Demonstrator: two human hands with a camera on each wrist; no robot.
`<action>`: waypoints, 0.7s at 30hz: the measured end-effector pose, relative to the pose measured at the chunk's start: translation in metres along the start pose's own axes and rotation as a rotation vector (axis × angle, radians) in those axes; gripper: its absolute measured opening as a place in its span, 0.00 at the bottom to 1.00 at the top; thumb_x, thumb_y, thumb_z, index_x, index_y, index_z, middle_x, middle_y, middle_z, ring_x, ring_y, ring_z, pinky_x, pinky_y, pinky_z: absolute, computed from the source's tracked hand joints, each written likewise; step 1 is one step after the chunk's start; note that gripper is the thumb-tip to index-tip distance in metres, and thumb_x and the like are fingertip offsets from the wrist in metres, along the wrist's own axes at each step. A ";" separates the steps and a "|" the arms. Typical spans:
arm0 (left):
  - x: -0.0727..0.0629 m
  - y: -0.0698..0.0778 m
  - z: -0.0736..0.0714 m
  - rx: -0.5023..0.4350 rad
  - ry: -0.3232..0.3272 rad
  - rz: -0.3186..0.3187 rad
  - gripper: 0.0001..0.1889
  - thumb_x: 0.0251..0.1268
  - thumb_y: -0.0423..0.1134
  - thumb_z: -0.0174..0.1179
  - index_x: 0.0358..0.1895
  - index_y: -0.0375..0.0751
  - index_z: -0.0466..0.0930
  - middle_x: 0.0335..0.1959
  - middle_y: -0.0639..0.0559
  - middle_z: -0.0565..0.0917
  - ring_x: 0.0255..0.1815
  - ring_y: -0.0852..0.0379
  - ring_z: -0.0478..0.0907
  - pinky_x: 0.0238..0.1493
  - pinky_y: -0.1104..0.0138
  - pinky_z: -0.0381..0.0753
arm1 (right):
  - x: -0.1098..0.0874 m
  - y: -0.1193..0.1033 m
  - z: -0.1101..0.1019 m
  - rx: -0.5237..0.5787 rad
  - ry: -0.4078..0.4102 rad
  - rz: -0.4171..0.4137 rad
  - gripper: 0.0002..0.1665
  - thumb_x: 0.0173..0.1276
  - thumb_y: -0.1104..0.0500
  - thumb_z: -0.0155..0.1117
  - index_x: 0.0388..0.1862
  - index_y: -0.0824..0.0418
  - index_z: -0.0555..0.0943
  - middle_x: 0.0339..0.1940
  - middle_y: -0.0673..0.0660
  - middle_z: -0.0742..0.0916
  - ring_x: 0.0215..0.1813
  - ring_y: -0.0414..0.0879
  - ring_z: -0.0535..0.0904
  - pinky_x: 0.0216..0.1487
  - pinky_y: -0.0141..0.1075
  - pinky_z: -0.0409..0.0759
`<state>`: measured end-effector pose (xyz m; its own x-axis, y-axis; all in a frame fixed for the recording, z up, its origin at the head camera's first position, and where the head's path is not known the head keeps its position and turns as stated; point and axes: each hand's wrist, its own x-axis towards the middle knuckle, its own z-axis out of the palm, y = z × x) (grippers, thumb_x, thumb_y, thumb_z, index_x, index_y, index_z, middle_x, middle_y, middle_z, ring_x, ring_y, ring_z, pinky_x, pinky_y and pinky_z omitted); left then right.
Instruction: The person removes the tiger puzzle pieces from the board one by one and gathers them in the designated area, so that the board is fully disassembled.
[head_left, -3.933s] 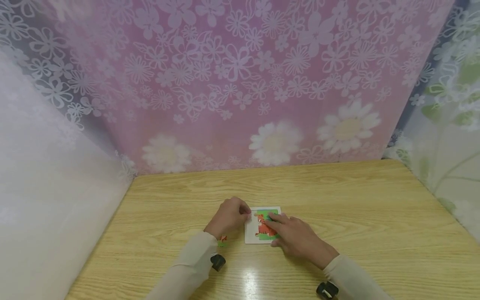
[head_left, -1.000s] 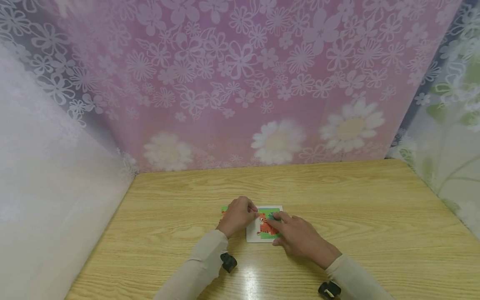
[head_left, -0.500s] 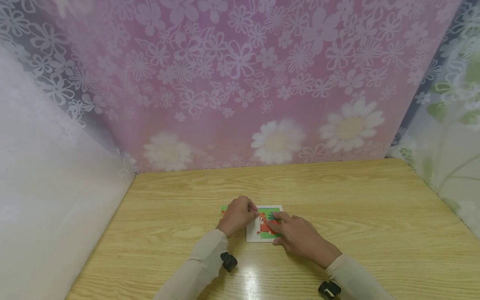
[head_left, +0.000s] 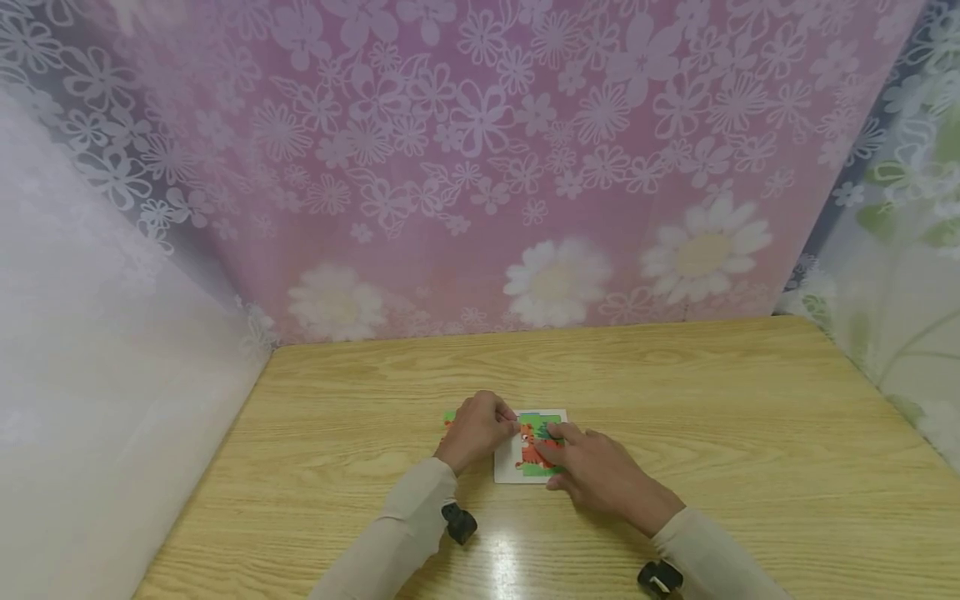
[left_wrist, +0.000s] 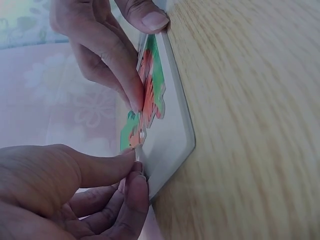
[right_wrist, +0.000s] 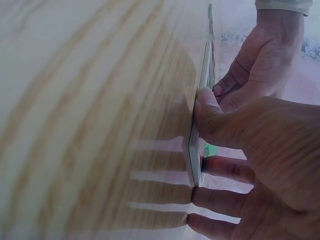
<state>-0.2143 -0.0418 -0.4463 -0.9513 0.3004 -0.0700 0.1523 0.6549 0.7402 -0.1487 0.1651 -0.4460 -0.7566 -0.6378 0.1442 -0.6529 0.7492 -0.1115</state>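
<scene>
A small jigsaw puzzle board [head_left: 506, 475] with a white border lies on the table, tiger pieces [head_left: 536, 458] in orange and green filling its right part. My left hand [head_left: 477, 429] pinches a puzzle piece between thumb and index finger at the board's upper left; the fingers cover most of it. Over the right side, my right hand [head_left: 600, 473] presses fairly straight fingers on the pieces. Its thumb touches the near edge of the board, as the right wrist view shows. A loose tiger piece [head_left: 448, 417] lies left of the board, partly hidden behind my left hand.
The wood-grain table [head_left: 337, 417] extends around the board. A pink flowered curtain [head_left: 450, 208] hangs along its far edge, with pale sheets at the left and right. Each wrist carries a small black camera.
Since the oldest frame my left hand has shifted a little right, over the board's upper left, uncovering the loose piece's top on its far side. My right hand stays nearly still.
</scene>
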 end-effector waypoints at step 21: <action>-0.004 -0.007 -0.015 -0.051 0.041 -0.010 0.05 0.71 0.38 0.65 0.37 0.41 0.87 0.31 0.53 0.84 0.30 0.57 0.79 0.32 0.63 0.79 | -0.003 0.001 0.001 0.054 0.015 0.000 0.32 0.62 0.49 0.75 0.63 0.63 0.82 0.60 0.67 0.81 0.51 0.61 0.83 0.46 0.52 0.83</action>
<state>-0.2156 -0.0576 -0.4410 -0.9629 0.2652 -0.0509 0.1302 0.6212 0.7727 -0.1474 0.1677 -0.4480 -0.7562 -0.6347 0.1591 -0.6543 0.7382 -0.1645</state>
